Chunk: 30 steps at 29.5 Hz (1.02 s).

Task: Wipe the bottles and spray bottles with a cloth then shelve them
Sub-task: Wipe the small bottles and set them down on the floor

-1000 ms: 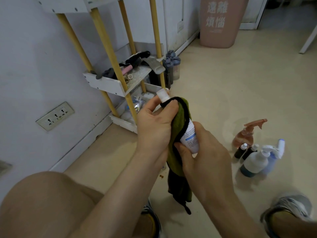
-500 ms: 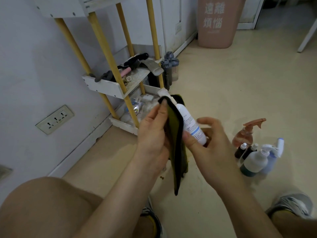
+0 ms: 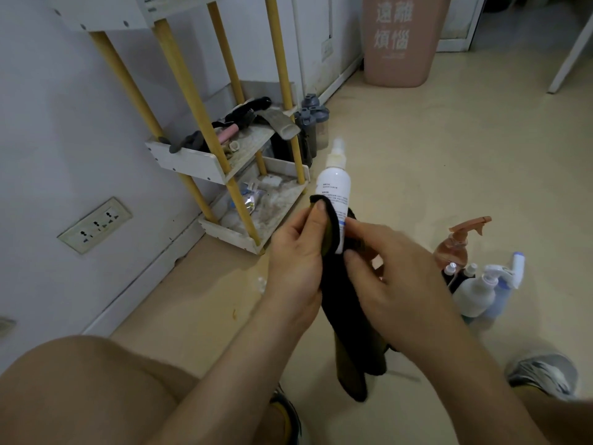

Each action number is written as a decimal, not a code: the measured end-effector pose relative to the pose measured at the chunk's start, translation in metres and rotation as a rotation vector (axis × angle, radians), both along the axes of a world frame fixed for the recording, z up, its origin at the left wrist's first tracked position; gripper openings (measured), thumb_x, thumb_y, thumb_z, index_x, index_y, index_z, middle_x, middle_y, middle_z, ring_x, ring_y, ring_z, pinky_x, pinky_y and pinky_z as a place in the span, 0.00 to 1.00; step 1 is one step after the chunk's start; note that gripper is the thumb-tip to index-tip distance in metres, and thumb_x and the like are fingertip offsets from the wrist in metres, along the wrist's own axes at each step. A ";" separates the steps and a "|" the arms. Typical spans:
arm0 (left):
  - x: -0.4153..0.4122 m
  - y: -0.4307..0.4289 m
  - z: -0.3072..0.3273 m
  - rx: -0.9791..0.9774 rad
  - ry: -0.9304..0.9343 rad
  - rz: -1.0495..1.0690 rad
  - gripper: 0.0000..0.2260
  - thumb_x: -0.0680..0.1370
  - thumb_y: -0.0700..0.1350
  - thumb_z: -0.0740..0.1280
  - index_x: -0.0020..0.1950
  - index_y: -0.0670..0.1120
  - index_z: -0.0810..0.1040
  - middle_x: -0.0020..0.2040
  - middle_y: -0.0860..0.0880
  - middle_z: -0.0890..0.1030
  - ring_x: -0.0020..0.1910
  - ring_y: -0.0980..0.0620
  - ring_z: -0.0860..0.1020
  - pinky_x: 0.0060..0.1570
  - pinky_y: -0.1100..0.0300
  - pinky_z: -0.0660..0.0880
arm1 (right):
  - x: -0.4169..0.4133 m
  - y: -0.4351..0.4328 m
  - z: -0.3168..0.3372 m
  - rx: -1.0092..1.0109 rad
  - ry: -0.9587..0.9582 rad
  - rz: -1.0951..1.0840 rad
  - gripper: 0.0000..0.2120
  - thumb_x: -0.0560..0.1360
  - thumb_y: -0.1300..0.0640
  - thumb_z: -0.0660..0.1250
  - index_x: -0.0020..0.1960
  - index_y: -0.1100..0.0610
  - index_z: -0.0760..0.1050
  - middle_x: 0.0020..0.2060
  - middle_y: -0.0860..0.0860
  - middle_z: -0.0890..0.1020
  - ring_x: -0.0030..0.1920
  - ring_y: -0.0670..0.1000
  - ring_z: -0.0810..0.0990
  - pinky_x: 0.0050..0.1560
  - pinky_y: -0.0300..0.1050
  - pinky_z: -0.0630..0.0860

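Note:
A white spray bottle (image 3: 334, 184) stands nearly upright in mid-air, nozzle up. My right hand (image 3: 388, 277) pinches its lower part between thumb and fingers. My left hand (image 3: 296, 255) holds a dark green and black cloth (image 3: 349, 319) against the bottle's left side, thumb on the cloth's top edge. The cloth hangs down below both hands and hides the bottle's base. On the floor at the right stand more bottles: a brown trigger sprayer (image 3: 455, 242), a white pump bottle (image 3: 475, 293), a blue spray bottle (image 3: 507, 284) and two small dark bottles (image 3: 455, 274).
A white shelf rack (image 3: 205, 162) with yellow posts stands against the left wall, its two low shelves holding odds and ends. Grey shaker bottles (image 3: 313, 123) stand beside it. A pink bin (image 3: 398, 43) is at the back. My knee (image 3: 80, 390) and shoe (image 3: 542, 374) are in the foreground.
The bottle has been raised upright out of the cloth, its upper part now bare. The cloth has slid down to the bottle's lower part.

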<state>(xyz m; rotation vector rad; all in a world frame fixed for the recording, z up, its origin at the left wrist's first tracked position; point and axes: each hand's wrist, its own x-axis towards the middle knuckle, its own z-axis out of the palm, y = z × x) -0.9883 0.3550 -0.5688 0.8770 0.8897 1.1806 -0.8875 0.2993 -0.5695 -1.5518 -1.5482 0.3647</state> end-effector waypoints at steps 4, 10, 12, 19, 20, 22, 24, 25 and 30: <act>0.006 -0.012 0.002 0.264 0.199 -0.086 0.09 0.76 0.48 0.69 0.54 0.52 0.83 0.50 0.46 0.85 0.53 0.45 0.83 0.54 0.50 0.80 | 0.016 0.008 0.006 -0.269 0.609 0.044 0.36 0.66 0.27 0.60 0.70 0.42 0.69 0.63 0.41 0.77 0.64 0.41 0.74 0.59 0.38 0.72; 0.002 -0.006 0.013 0.001 -0.088 -0.148 0.13 0.71 0.51 0.66 0.45 0.46 0.85 0.45 0.44 0.86 0.45 0.49 0.85 0.43 0.55 0.82 | 0.047 0.006 -0.018 -0.370 0.840 0.390 0.18 0.71 0.42 0.68 0.54 0.52 0.82 0.51 0.51 0.86 0.55 0.49 0.83 0.54 0.41 0.80; -0.003 0.002 0.015 -0.022 -0.129 -0.082 0.15 0.71 0.50 0.67 0.49 0.42 0.83 0.46 0.43 0.85 0.45 0.49 0.84 0.47 0.54 0.83 | 0.060 0.005 -0.014 -0.405 0.791 0.439 0.15 0.71 0.56 0.70 0.57 0.55 0.80 0.51 0.53 0.86 0.54 0.52 0.84 0.53 0.40 0.80; -0.022 0.017 0.028 0.097 -0.132 -0.004 0.16 0.71 0.47 0.68 0.55 0.40 0.81 0.48 0.44 0.84 0.49 0.49 0.83 0.53 0.56 0.80 | 0.096 0.004 -0.033 -0.846 0.389 0.411 0.16 0.69 0.48 0.71 0.53 0.54 0.83 0.49 0.50 0.86 0.53 0.50 0.84 0.63 0.50 0.76; -0.027 0.019 0.032 0.135 -0.114 0.015 0.17 0.70 0.46 0.68 0.57 0.41 0.80 0.49 0.45 0.84 0.50 0.50 0.83 0.53 0.56 0.80 | 0.096 0.001 -0.036 -0.809 0.469 0.361 0.14 0.70 0.48 0.70 0.50 0.55 0.85 0.48 0.52 0.86 0.53 0.52 0.84 0.60 0.48 0.78; -0.030 0.021 0.033 0.199 0.017 0.051 0.18 0.69 0.43 0.70 0.59 0.42 0.80 0.50 0.48 0.85 0.51 0.50 0.83 0.53 0.57 0.80 | 0.091 -0.004 -0.038 -0.636 0.796 0.294 0.14 0.70 0.50 0.69 0.44 0.60 0.85 0.47 0.58 0.86 0.52 0.58 0.84 0.53 0.44 0.80; -0.026 0.019 0.025 0.259 0.215 0.075 0.20 0.70 0.38 0.75 0.62 0.46 0.80 0.53 0.50 0.84 0.55 0.50 0.82 0.55 0.54 0.79 | 0.074 -0.004 -0.031 -0.445 1.067 0.314 0.14 0.71 0.53 0.71 0.44 0.65 0.84 0.48 0.64 0.83 0.51 0.61 0.81 0.53 0.49 0.78; -0.021 0.018 0.018 0.285 0.316 0.087 0.21 0.70 0.37 0.76 0.61 0.49 0.80 0.54 0.52 0.84 0.55 0.53 0.82 0.54 0.55 0.80 | 0.062 -0.001 -0.026 -0.371 1.178 0.316 0.12 0.71 0.55 0.72 0.44 0.65 0.83 0.47 0.65 0.82 0.51 0.62 0.81 0.54 0.51 0.77; 0.007 0.003 -0.005 0.471 0.580 0.201 0.21 0.69 0.35 0.76 0.56 0.53 0.78 0.52 0.56 0.80 0.50 0.60 0.80 0.47 0.66 0.77 | 0.011 0.003 -0.004 -0.224 1.462 0.202 0.21 0.71 0.57 0.74 0.59 0.64 0.73 0.52 0.61 0.82 0.52 0.59 0.83 0.55 0.56 0.78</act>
